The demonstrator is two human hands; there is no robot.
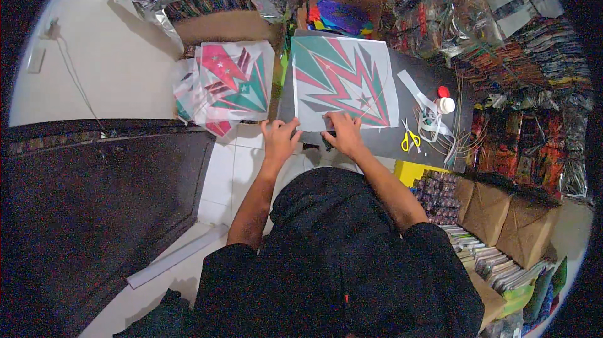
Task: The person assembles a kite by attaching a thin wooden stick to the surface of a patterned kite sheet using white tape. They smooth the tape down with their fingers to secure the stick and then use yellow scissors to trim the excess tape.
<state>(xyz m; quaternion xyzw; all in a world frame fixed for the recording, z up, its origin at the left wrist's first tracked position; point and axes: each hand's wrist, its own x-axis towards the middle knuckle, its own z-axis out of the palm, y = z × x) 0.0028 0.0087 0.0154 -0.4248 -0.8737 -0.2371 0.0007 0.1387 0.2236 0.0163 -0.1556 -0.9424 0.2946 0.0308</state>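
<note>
A square sheet of thin kite paper, white with green and red jagged shapes and a star, lies on the dark tabletop. A thin curved stick seems to cross its right part. My left hand is at the sheet's near left corner, fingers bent and apart. On the near edge rests my right hand, its forefinger over the paper and its thumb lower, apart from it. Any small thing under the fingertips is too small to make out. To the left, a pile of similar printed sheets spreads out.
Yellow scissors, white tape strips, a white bottle and a red cap sit on the table's right. Thin sticks jut past its right edge. Bundled stacks and cardboard boxes crowd the right side.
</note>
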